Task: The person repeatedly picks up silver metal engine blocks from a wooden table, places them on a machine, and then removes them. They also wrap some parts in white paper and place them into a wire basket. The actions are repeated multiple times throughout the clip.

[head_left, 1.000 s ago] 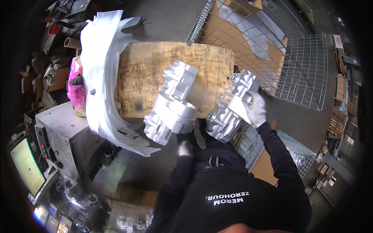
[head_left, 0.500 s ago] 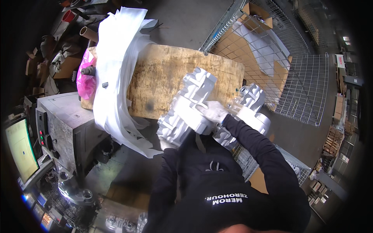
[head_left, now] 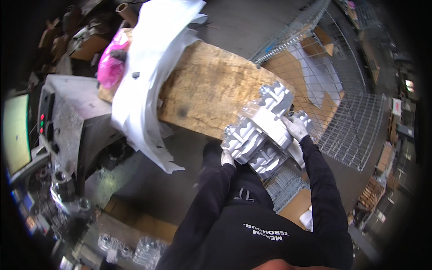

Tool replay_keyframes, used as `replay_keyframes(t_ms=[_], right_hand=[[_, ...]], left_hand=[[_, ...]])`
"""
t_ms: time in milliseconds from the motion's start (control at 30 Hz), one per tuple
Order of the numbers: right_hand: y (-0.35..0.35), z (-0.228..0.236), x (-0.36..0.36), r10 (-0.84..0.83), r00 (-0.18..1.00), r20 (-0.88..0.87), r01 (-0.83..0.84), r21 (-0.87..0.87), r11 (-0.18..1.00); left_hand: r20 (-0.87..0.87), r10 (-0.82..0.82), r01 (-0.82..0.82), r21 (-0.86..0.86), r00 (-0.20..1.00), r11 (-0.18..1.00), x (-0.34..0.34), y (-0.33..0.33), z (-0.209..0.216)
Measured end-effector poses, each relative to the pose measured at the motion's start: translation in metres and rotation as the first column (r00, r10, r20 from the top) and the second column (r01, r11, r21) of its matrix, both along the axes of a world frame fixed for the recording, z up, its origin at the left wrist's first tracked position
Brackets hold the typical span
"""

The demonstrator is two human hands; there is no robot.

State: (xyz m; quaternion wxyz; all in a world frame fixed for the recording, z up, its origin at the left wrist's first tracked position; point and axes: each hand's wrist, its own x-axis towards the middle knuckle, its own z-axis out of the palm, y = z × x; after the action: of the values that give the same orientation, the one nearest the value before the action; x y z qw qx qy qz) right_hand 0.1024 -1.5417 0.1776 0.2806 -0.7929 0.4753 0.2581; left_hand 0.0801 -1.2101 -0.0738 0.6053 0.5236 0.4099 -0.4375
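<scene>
We have the big silvery metal part (head_left: 258, 119) between both hands, and it has just swung to the right: half a second ago it was over the near edge of the wooden board (head_left: 211, 85), left of a second metal part (head_left: 268, 161), and now it overlaps that second one, covering much of it from above. We cannot tell whether the two touch. Our left hand (head_left: 227, 158) is partly closed around the near left corner of the upper part, its fingertips hidden beneath; our right hand (head_left: 295, 128) is bent over the right side, fingers curled against the metal and not fully shut. As we judge it, the load is now shared by both hands, and the crowding between the two parts makes knocks or scuffs more likely. Both parts are at the right end of the board, beside the wire cage (head_left: 355, 112). The white sheet (head_left: 153, 67) hangs over the board's left end, next to the pink plastic (head_left: 110, 67), well apart from our hands.
</scene>
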Motion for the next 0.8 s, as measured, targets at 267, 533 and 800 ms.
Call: replay_keyframes(t_ms=[267, 533, 800], right_hand=[[0.014, -0.037, -0.015, 0.035, 0.963, 0.268, 0.046, -0.29, 0.956], [-0.008, -0.068, -0.018, 0.083, 0.978, 0.194, -0.021, -0.302, 0.953], [0.045, -0.018, -0.03, 0.334, 0.762, 0.555, 0.106, -0.615, 0.781]], left_hand=[[0.432, -0.787, 0.627, 0.48, 0.44, 0.614, 0.083, 0.094, 0.062], [0.379, -0.663, 0.224, 0.736, 0.646, 0.639, 0.055, 0.252, 0.172], [0.384, -0.461, -0.051, 0.809, 0.8, 0.586, -0.138, 0.383, 0.199]])
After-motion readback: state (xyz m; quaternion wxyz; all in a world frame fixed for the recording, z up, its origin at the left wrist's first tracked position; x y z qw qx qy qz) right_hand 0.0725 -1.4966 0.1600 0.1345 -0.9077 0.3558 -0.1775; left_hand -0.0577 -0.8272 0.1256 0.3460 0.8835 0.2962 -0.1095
